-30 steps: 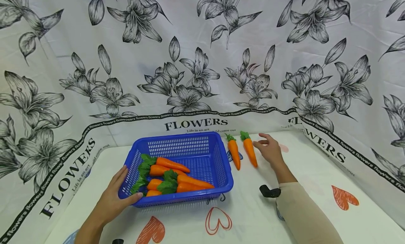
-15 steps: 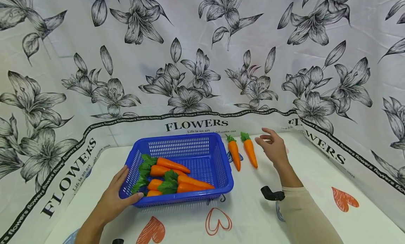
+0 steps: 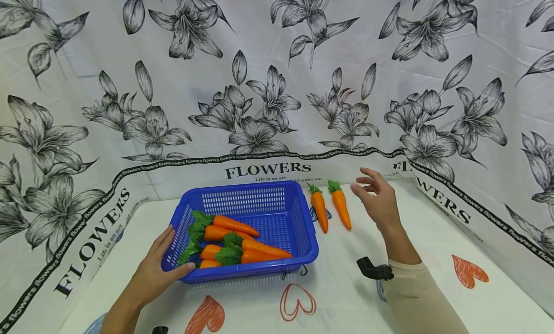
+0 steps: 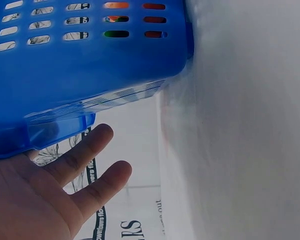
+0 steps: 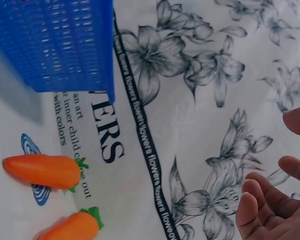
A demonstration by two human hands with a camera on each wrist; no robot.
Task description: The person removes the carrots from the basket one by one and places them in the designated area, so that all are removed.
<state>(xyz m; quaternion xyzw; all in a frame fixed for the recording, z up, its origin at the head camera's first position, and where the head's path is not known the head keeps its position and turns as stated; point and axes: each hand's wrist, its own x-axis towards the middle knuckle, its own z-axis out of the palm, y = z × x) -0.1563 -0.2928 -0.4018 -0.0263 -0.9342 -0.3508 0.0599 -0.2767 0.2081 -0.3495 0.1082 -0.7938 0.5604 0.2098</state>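
A blue plastic basket [image 3: 307,247] with slotted walls stands on the table, tilted slightly towards me. Several orange carrots [image 3: 266,250] with green leafy tops lie in its left and front part. My left hand [image 3: 153,271] rests against the basket's front left corner, thumb on the rim and straight fingers along the left side. Spread fingers [image 4: 102,187] show below the basket in the left wrist view. Right of the basket lie two more carrots, one nearer it [image 3: 320,210] and one farther [image 3: 341,206]. My right hand [image 3: 381,199] hovers beside the farther carrot, fingers loosely bent, holding nothing.
The white table cover [image 3: 337,295] bears printed hearts and lettering. A flower-printed curtain [image 3: 259,98] hangs behind and at both sides. A black wrist mount [image 3: 374,269] sticks out from the right sleeve [image 3: 420,295].
My right hand has drawn away from the farther carrot, to the right and slightly up. The left hand, basket and carrots stay put.
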